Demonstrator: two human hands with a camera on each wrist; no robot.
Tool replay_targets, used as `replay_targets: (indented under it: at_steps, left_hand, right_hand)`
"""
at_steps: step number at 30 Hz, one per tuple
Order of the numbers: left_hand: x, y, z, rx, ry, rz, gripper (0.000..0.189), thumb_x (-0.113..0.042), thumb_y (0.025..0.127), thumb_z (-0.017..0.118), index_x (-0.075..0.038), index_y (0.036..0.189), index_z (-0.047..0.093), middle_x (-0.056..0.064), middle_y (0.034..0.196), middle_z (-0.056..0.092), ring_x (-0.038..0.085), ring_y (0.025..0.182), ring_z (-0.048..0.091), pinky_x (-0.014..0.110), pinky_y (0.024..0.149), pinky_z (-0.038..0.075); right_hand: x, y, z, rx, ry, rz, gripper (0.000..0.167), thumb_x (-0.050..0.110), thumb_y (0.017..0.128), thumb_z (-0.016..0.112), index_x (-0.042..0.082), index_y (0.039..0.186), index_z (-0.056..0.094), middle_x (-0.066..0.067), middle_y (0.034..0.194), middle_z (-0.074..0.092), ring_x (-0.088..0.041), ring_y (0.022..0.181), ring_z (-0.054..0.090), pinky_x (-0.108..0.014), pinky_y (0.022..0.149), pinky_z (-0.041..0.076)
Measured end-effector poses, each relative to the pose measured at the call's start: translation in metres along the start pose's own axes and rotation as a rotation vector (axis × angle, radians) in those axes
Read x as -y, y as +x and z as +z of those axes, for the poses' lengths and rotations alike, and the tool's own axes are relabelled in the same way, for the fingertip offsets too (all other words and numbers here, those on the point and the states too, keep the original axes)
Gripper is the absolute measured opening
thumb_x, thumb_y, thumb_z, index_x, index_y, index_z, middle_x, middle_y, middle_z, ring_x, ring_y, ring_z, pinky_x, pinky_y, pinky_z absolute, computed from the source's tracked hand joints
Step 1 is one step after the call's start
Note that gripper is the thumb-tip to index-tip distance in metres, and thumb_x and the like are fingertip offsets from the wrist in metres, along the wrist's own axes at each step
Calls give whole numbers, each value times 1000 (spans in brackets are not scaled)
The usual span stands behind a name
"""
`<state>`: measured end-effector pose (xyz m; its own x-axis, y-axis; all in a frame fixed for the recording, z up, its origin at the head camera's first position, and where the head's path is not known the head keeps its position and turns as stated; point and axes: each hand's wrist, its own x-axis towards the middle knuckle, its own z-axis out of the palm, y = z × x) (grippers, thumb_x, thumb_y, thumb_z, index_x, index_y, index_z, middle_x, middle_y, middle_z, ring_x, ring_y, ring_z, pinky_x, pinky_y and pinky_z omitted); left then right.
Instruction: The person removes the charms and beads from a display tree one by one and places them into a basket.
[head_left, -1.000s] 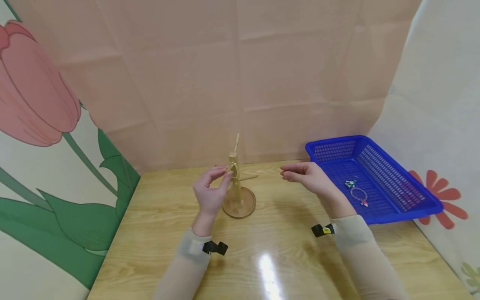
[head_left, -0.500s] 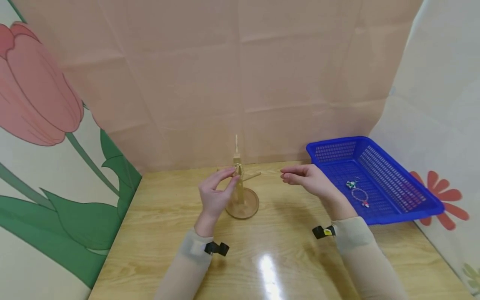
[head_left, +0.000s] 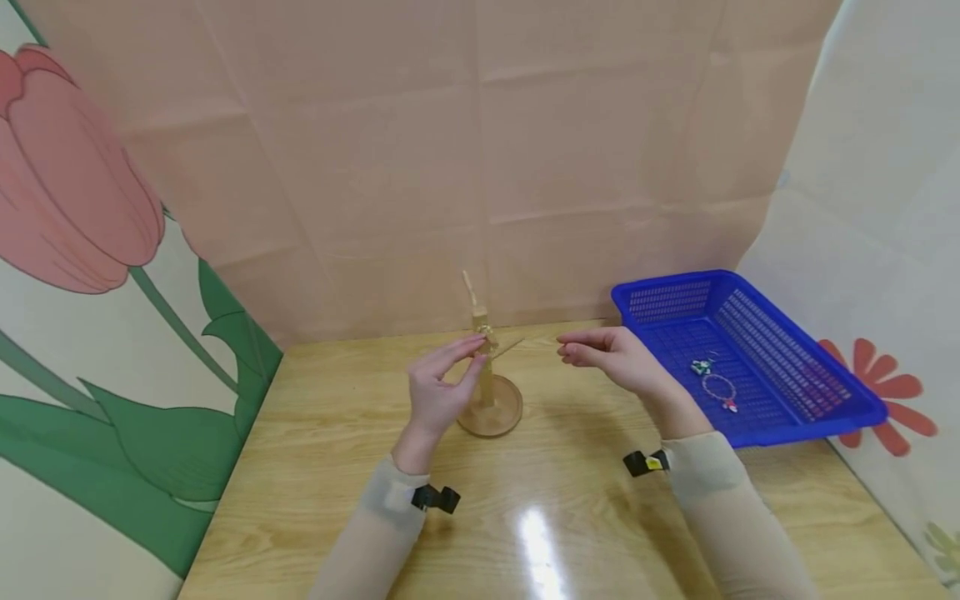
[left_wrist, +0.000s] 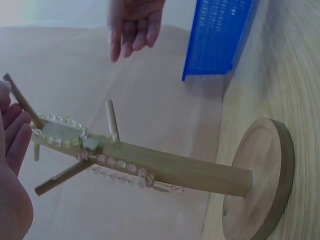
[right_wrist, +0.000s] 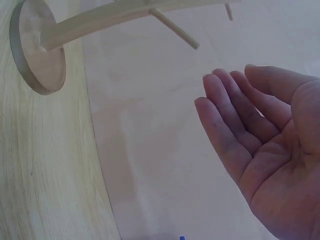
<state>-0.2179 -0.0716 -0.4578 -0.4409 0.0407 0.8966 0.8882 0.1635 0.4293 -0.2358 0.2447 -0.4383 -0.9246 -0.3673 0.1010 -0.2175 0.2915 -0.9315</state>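
A wooden jewellery stand with a round base and short pegs stands near the back of the table. Beaded bracelets hang on it; the upper one has pale clear and yellowish beads, the lower one pinkish beads. My left hand is at the stand's upper part, thumb and forefinger apart, their tips overlapping the post. Whether they touch it is hard to see; the left wrist view cuts off part of the hand. My right hand hovers to the right of the stand, fingers loosely bent, holding nothing.
A blue plastic basket lies at the right of the wooden table. Inside are a beaded bracelet with a red-and-white charm and a small green piece. A pinkish sheet rises behind the table.
My left hand has moved a little to the right. The stand has shifted slightly right and turned, so its right peg now points more backward. My right hand has barely moved.
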Motion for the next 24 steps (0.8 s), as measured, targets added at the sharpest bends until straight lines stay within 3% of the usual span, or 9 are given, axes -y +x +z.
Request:
replay_targets:
  at_steps: [6,15,20,24]
  left_hand:
    - [2,-6,-3,-8,-2,-23,18,11,89,79,6,107,80,19,112,79,35,96,79,35,91,66]
    - [-4,-4,-14,-135,89,-167,21,21,85,76,13,104,77,26,106,77,47,92,77,24,92,63]
    - [-15,-2,-18,-191,118,-262,21,23,86,74,18,106,74,32,108,75,51,92,75,43,89,66]
    - [-4,-11,-19,-222,111,-353,22,18,90,74,17,112,74,31,112,75,48,97,75,53,89,64]
  right_hand:
    - [-1,2,4,10,11,-5,34,15,110,64,-6,136,68,-25,123,74,-22,107,76,-43,98,63]
    - [2,1,17,1,29,-39,33,16,109,66,-5,135,70,-22,122,76,-25,108,76,-31,96,64]
    - [3,7,29,-32,49,-84,31,14,108,68,-4,132,72,-25,123,74,-20,108,76,-28,95,63]
    - [3,15,44,-82,92,-126,30,11,107,69,-5,131,72,-27,124,74,-16,108,75,-26,97,62]
